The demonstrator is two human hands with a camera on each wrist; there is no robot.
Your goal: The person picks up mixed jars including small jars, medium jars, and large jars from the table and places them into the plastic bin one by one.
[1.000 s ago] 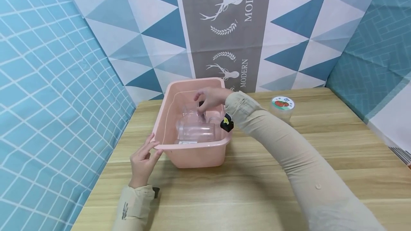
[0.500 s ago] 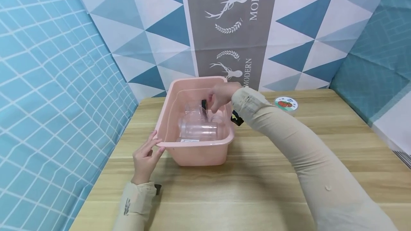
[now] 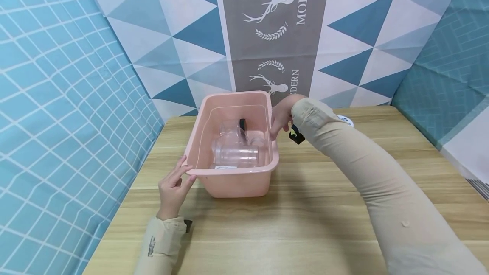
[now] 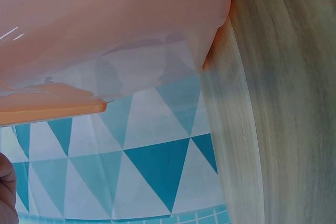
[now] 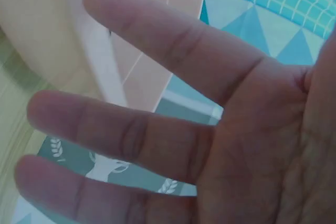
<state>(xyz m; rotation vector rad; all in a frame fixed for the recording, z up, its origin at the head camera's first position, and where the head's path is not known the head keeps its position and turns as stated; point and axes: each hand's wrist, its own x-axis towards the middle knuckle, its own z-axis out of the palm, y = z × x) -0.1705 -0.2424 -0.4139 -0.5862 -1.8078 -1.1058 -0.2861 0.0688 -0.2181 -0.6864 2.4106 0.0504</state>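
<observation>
A pink plastic tub [image 3: 233,173] stands on the wooden table. Several clear jars [image 3: 234,154] lie inside it, one with a black cap [image 3: 242,124]. My left hand [image 3: 185,172] touches the tub's near left corner with straight fingers. My right hand [image 3: 276,130] hangs over the tub's right rim and holds nothing. In the right wrist view the right hand's fingers [image 5: 131,129] are spread, with the tub's rim [image 5: 100,72] behind them. The left wrist view shows the tub's outer wall [image 4: 105,19] and a fingertip [image 4: 6,192].
A jar with a white lid [image 3: 346,119] stands on the table [image 3: 298,224] right of the tub, mostly hidden by my right sleeve. Patterned cloth walls close in the back and both sides.
My right hand has come off the black-capped jar and moved right, out of the tub to its right rim. My left hand has stayed at the corner.
</observation>
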